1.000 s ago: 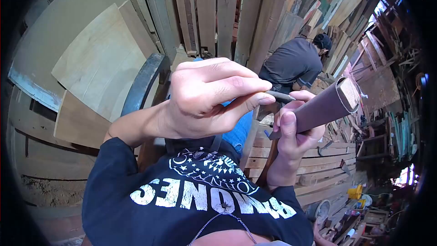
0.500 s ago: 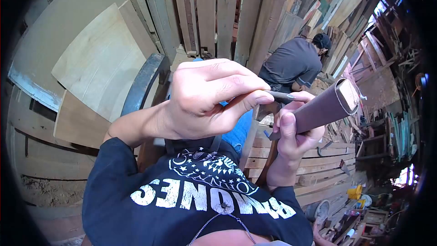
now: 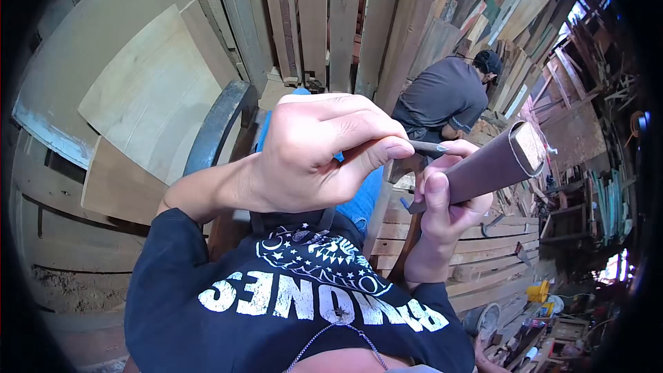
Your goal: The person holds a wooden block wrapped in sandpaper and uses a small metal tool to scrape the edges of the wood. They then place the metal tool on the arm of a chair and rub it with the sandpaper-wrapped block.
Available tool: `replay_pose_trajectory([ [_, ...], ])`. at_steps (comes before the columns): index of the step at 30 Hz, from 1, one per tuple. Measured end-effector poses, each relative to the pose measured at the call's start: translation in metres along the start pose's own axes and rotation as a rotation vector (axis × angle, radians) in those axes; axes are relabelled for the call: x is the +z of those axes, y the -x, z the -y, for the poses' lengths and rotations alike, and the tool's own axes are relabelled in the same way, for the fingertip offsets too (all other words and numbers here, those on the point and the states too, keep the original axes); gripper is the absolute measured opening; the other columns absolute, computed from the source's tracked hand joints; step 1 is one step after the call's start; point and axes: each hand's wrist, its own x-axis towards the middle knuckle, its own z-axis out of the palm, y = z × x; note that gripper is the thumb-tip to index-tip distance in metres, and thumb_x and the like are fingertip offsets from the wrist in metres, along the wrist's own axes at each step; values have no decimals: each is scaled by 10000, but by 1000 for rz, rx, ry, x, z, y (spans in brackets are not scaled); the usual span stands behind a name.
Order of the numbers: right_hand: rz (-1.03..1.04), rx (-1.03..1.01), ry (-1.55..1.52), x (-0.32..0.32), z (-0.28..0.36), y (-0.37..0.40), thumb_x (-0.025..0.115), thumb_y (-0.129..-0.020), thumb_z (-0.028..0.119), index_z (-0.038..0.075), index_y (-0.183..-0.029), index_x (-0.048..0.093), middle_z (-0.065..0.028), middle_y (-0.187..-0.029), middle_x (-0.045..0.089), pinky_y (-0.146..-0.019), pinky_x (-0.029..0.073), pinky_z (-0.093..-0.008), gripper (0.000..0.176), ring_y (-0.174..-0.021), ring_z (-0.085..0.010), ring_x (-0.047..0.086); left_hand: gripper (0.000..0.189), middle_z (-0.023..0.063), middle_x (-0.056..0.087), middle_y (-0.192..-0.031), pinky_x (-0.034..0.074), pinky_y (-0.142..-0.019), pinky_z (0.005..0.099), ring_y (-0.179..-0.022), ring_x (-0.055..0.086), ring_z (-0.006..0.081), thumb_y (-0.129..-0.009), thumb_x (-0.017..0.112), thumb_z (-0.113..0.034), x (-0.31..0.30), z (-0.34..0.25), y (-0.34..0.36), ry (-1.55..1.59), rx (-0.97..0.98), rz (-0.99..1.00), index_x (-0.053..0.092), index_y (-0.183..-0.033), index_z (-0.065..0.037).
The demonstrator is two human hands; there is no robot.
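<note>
My left hand [image 3: 321, 152] is closed in a pinch, thumb and fingers pressed around a thin grey rod [image 3: 427, 146] with a shiny, slanted tip. That tip points right and overlaps the fingers of my right hand [image 3: 442, 197] in this view. A block wrapped in dark brown sandpaper [image 3: 487, 169] is gripped in my right hand, thumb laid along its near side. The block's pale wooden end [image 3: 528, 148] faces up and right, with frayed threads at the paper's edge. Both hands are held up in front of my chest.
Ahead to the right, a person [image 3: 442, 93] in a dark shirt bends down, back turned. Pale boards [image 3: 152, 83] and a dark curved wooden piece [image 3: 219, 124] stand at left. Planks line the wall [image 3: 338, 21]; a yellow object [image 3: 537, 291] lies among clutter at lower right.
My left hand has shifted slightly down and to the right, and the rod's tip has moved a little with it. My right hand and the sandpaper block have barely moved.
</note>
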Motion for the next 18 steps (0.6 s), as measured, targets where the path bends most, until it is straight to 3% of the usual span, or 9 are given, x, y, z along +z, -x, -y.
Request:
replay_pose_trajectory([
  [18,-14,43,-5,2,2,1,804,-831,90,-83,-1099,608,1,-690,580,-586,417,-205,375,-601,-61,531,154,114,689,-754,510,-567,293,-643,665,194,-981,637,-82,0,-4,4,131,-146,46,666,-885,34],
])
